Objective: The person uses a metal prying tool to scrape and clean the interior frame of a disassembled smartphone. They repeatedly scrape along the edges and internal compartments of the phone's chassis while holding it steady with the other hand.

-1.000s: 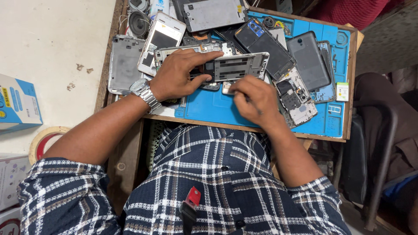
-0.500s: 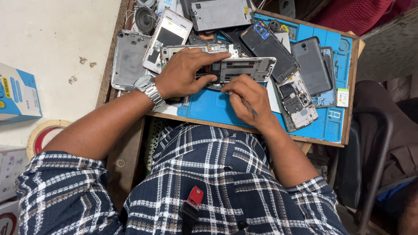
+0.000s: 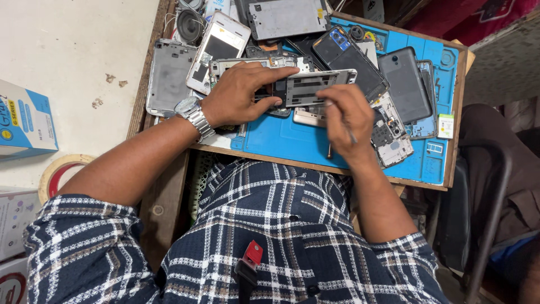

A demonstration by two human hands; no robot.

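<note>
Two hands work over a blue silicone repair mat (image 3: 292, 141) that lies on a wooden tray (image 3: 458, 118). The left hand (image 3: 239, 95), with a silver metal wristwatch (image 3: 194, 115) on its wrist, grips a grey rectangular phone middle frame (image 3: 315, 87) by its left end, thumb below and fingers across the top edge. The frame sits slightly above the mat, near the centre of the tray. The right hand (image 3: 349, 121) is closed around a thin metal hand tool (image 3: 351, 135), whose working tip meets the frame's lower right part; the tip itself is hidden behind the fingers.

For a clean result, judged from this position:
- Keep the left-hand grip firm at the frame's end, so the frame does not twist under tool pressure.
- Rest the right wrist on the mat edge for a steadier tip.
- Apply light pressure along the frame, not across it; a thin frame of this kind likely bends easily.
- Guard against a slip toward the bare circuit board (image 3: 394, 141) just right of the hand.

Loose phone housings crowd the mat, including a white phone shell (image 3: 216, 50) and a dark back cover (image 3: 402, 84).
</note>
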